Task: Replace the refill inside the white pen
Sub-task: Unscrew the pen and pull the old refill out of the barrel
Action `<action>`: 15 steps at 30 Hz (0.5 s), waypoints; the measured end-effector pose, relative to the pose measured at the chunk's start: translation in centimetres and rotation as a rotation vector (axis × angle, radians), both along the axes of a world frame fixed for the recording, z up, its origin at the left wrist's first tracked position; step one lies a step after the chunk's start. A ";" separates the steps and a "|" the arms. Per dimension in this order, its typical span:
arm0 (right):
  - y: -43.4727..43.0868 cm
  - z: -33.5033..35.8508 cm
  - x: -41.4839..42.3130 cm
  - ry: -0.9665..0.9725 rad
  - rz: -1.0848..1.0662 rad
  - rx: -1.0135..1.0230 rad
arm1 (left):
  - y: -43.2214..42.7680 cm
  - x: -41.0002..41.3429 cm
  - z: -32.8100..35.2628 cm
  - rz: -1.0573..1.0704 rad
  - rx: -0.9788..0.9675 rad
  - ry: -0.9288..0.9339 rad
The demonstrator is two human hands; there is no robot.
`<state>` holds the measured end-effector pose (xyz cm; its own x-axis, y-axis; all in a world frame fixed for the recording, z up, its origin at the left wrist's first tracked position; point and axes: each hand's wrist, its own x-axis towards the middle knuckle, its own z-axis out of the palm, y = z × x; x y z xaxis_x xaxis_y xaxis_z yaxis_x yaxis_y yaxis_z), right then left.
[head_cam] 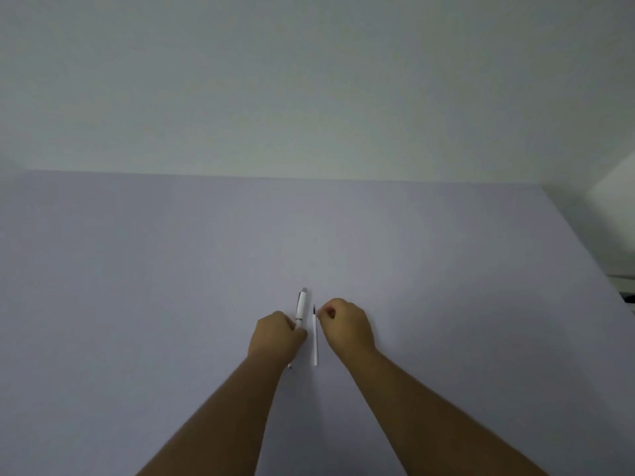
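A white pen [301, 308] with a silver clicker lies on the pale lilac table, pointing away from me. My left hand [276, 338] is closed around its near half; the pen's tip pokes out below the hand. A thin white refill [315, 341] with a dark tip lies just right of the pen, parallel to it. My right hand [345, 324] sits to the right of the refill, fingers curled, thumb and forefinger pinched at the refill's far, dark end. Whether it lifts the refill off the table I cannot tell.
The lilac table [171, 269] spreads wide to the left and ahead, ending at a white wall [309, 97]. Its right edge [584, 249] runs diagonally, with a dark gap and a white surface beyond.
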<state>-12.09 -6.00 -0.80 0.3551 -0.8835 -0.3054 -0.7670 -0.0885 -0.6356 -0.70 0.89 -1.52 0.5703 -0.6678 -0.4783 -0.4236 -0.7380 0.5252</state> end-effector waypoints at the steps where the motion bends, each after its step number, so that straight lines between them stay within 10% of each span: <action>1: -0.1 0.2 0.3 -0.049 -0.033 0.054 | 0.0 -0.1 0.2 0.003 -0.035 0.010; 15: -1.6 2.2 2.2 -0.275 -0.229 0.376 | -0.3 0.0 1.6 -0.109 -0.186 -0.010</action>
